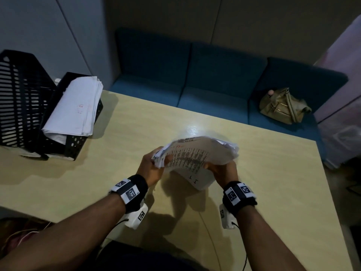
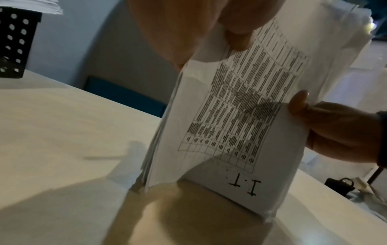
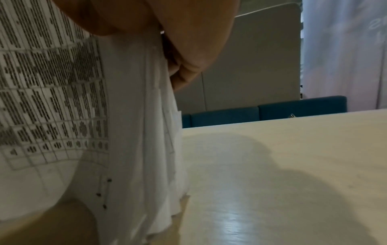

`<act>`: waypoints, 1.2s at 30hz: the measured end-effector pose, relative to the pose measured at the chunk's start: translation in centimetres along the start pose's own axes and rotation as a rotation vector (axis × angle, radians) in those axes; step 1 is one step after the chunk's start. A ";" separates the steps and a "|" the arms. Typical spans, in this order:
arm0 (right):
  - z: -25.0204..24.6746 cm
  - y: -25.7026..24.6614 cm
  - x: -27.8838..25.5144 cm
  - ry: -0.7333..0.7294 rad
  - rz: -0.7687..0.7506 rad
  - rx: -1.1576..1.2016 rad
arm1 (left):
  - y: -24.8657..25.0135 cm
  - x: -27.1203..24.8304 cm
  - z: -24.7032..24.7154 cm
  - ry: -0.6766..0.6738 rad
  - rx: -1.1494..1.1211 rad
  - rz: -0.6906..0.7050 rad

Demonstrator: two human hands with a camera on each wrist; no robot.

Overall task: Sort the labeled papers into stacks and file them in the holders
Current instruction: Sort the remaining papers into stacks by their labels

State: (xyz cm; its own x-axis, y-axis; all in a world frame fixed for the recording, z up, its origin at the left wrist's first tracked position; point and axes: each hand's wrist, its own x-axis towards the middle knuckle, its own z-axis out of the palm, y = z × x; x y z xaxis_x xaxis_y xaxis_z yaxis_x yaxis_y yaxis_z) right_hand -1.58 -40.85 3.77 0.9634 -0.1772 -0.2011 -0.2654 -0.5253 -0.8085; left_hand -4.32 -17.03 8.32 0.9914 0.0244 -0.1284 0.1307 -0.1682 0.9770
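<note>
A stack of printed papers (image 1: 197, 155) stands on its lower edge on the table, bowed over toward the far side. The front sheet (image 2: 240, 107) carries a printed table and a handwritten "I.T." label. My left hand (image 1: 154, 167) grips the stack's left edge, thumb on the front sheet. My right hand (image 1: 220, 169) grips the right edge of the stack (image 3: 134, 116). Two black file holders stand at the table's far left: a slatted one (image 1: 17, 102) and a perforated one (image 1: 78, 137) with a stack of white papers (image 1: 76, 108) leaning out of it.
The light wooden table (image 1: 254, 192) runs right to an edge. Behind it is a blue bench sofa (image 1: 214, 79) with a tan handbag (image 1: 283, 106) on it. A small dark object (image 2: 339, 185) lies on the table by my right wrist.
</note>
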 end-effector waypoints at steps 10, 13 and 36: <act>0.1 -9.7 -0.3 -0.030 -0.123 0.400 | 1.3 0.8 -5.5 -0.032 -0.219 -0.126; 2.1 -13.0 0.3 -0.094 -0.218 0.424 | 1.0 0.8 -8.3 0.025 -0.179 -0.166; 35.0 -32.2 -2.6 -0.880 -0.572 0.112 | 6.1 1.4 -46.0 1.340 -0.971 0.506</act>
State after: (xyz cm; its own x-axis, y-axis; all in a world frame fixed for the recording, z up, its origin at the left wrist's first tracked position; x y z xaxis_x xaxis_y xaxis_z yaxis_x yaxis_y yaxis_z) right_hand 5.75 5.71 10.98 0.6436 0.7623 -0.0680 0.1988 -0.2523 -0.9470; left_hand -2.28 27.33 21.95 0.1741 0.9819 -0.0742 -0.7163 0.1780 0.6747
